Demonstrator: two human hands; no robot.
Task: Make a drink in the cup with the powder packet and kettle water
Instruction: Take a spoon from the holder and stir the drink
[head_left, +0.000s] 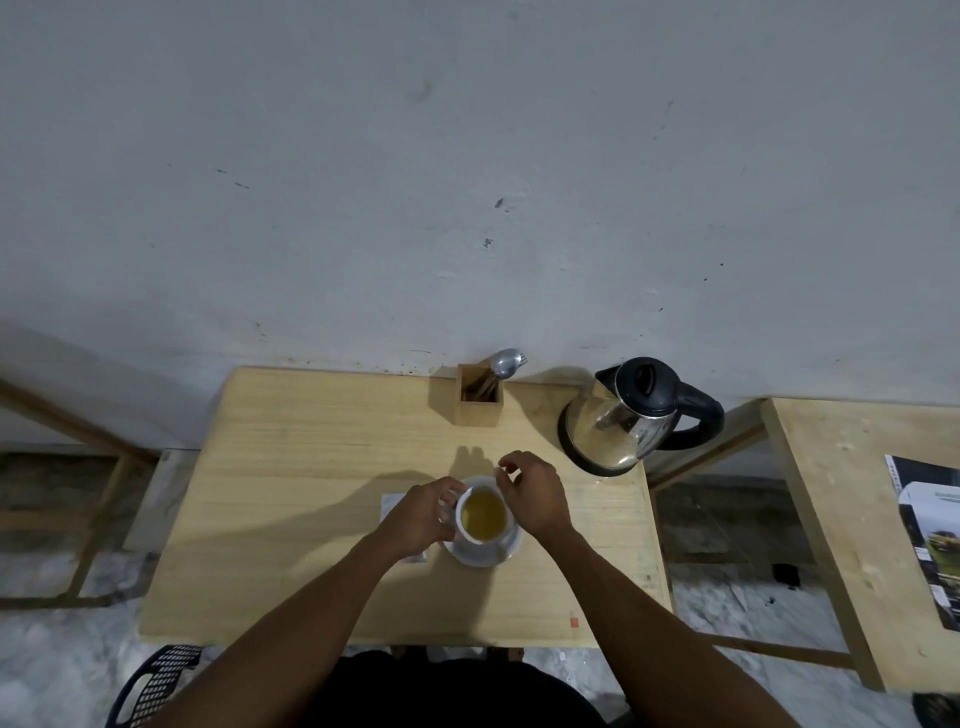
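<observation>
Both hands sit at the cup (483, 515) on its saucer (506, 552) mid-table (291, 467): left hand (423, 514) fingers wrapped round its side, right hand (535, 493) fingers pinched narrow above the rim, yellow drink already poured, kettle (631, 413) back at two o'clock, probably only stirring left.

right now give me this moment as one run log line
left hand steadies white cup | right hand pinched above rim, item unclear | yellow drink in cup | steel kettle parked back right
</observation>
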